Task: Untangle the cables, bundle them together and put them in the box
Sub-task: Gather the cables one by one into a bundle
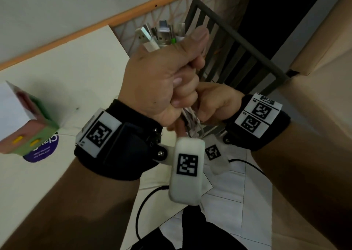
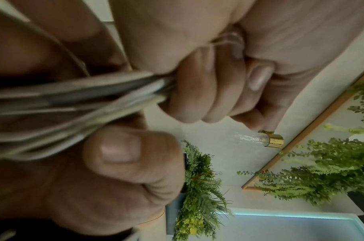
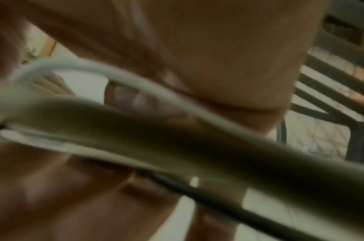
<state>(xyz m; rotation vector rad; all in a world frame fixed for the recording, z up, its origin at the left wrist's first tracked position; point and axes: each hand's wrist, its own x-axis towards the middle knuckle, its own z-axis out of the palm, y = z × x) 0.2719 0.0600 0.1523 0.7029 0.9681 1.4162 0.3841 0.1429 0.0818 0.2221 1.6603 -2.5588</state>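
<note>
White cables gathered in two fists above the desk

Cream-white desk [image 1: 66,74] runs along the left of the head view, with an orange wooden strip at its far edge. A dark slatted chair back [image 1: 234,46] stands beyond the hands, to the right. On the desk's left side sits a green and pink box [image 1: 32,128], resting partly on a purple round sticker [image 1: 44,149]; its inside cannot be seen from here.

Both forearms rise into the middle of the view, each with a black wrist strap carrying white tags with black square codes. The left hand [image 1: 162,80] is clenched tight around the cables [image 1: 192,122], thumb up along the bundle. A cluster of USB plugs [image 1: 162,34], silver and white with one green bit, sticks up out of the top of that fist. Just beside and below it, the right hand [image 1: 215,105] is curled round the same white strands where they come out under the left fist. The cables are held up in the air, clear of the desk and well apart from the box.

The left wrist view shows the strands [image 2: 73,101] running between both sets of curled fingers. The right wrist view is too blurred for detail. A thin black cord [image 1: 144,202] loops below the wrists.
</note>
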